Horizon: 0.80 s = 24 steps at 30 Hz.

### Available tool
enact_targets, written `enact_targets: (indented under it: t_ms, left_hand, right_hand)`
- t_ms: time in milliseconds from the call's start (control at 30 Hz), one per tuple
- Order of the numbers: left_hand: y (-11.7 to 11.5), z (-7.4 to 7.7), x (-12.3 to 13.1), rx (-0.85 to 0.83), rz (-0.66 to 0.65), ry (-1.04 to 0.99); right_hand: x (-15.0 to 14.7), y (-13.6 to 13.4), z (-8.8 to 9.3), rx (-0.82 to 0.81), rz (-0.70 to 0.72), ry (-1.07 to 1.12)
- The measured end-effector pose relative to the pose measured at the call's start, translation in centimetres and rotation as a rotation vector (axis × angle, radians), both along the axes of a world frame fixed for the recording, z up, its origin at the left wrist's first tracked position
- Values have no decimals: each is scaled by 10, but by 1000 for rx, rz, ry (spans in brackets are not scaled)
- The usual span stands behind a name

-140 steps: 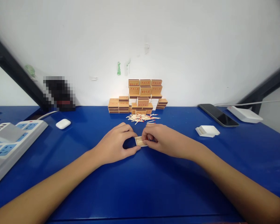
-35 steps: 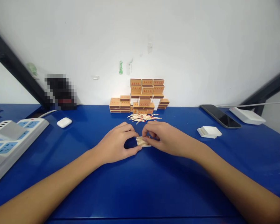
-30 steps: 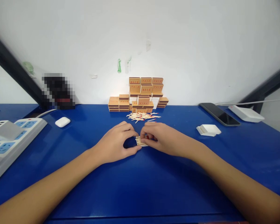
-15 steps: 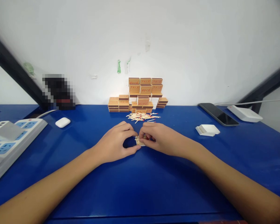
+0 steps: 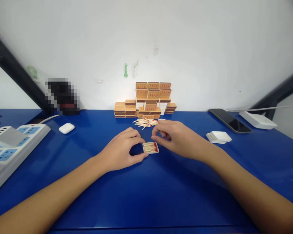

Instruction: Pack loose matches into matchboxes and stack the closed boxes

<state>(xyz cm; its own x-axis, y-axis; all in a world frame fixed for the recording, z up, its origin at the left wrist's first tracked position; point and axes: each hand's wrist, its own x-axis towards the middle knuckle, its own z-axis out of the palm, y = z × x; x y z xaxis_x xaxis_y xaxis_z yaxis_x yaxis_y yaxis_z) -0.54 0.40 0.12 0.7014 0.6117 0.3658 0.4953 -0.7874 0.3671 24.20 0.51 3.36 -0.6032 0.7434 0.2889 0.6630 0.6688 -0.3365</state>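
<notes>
A small white matchbox tray (image 5: 158, 150) lies flat on the blue table, filled with matches (image 5: 150, 147) whose red heads point right. My left hand (image 5: 123, 149) holds the tray at its left end, index finger on the far corner and thumb on the near one. Just right of and above the tray hovers my right hand (image 5: 177, 138), its fingers curled with a gap between thumb and index finger; no match shows there. Beyond the tray, a loose heap of matches (image 5: 146, 122) lies on the table, its right part covered by my right hand.
Stacked matchboxes (image 5: 150, 100) stand against the wall behind the heap. Two white trays (image 5: 218, 137) lie at right, near a phone (image 5: 229, 120) and a white device (image 5: 257, 119). At left are a white earbud case (image 5: 66, 128) and a power strip (image 5: 31, 139).
My right hand has lifted off the matchbox tray and shifted right and slightly away, uncovering the matches inside. My left hand stays at the tray's left end.
</notes>
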Motion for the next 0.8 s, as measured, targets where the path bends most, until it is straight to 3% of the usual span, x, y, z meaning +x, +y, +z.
enact_targets:
  t_ms: [300,533,800]
  left_hand:
    - [0,0,0,16,6,-35]
    - [0,-1,1,13,15,-25]
    - [0,0,0,24,4,-24]
  right_hand:
    - [4,1,-2,-165,24,-80]
    - [1,0,-2,-190,21,-73]
    - [-3,-3,-3,-240,146,-32]
